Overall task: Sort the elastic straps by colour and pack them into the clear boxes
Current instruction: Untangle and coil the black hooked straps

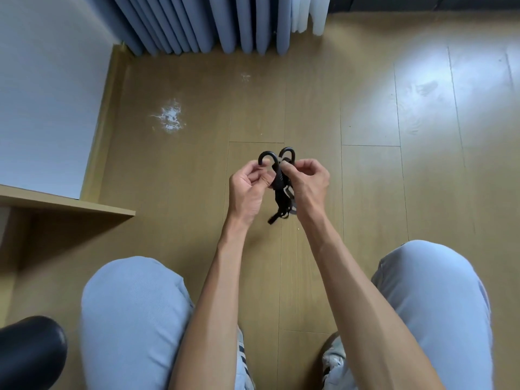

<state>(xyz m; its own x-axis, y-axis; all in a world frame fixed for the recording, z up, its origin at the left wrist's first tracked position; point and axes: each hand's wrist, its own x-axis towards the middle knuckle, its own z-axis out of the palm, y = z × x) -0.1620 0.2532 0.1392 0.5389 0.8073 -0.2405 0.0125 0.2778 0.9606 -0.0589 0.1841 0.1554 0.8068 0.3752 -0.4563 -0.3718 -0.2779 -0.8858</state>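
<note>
Hands first: your left hand [249, 187] has its fingers curled, pinching the left hook [264, 159] near its tip and the strap [281, 192] lower down with the thumb. Your right hand [308, 181] pinches the top of the bundle just under the right hook [287, 153]. Both hold the same black strap, folded into a short bundle, with the two hooks standing up side by side and a loose tail [274, 218] dangling below. You hold it in the air between your knees, above the floor [197, 170].

No clear box shows in this view, so you cannot tell from here where the strap must go. That is the first risk: you may have to turn or reach blind, and a loosely held bundle comes apart on the way.

Second risk, likely the bigger one: the strap is elastic and folded. If either pinch slackens, the folds can spring open and a hook can flick toward your fingers or drop to the floor.

Third: the tail hangs free. It may catch on your knee or on a box rim and drag the bundle open. Tuck it in before you move, and keep the hooks together.
</note>
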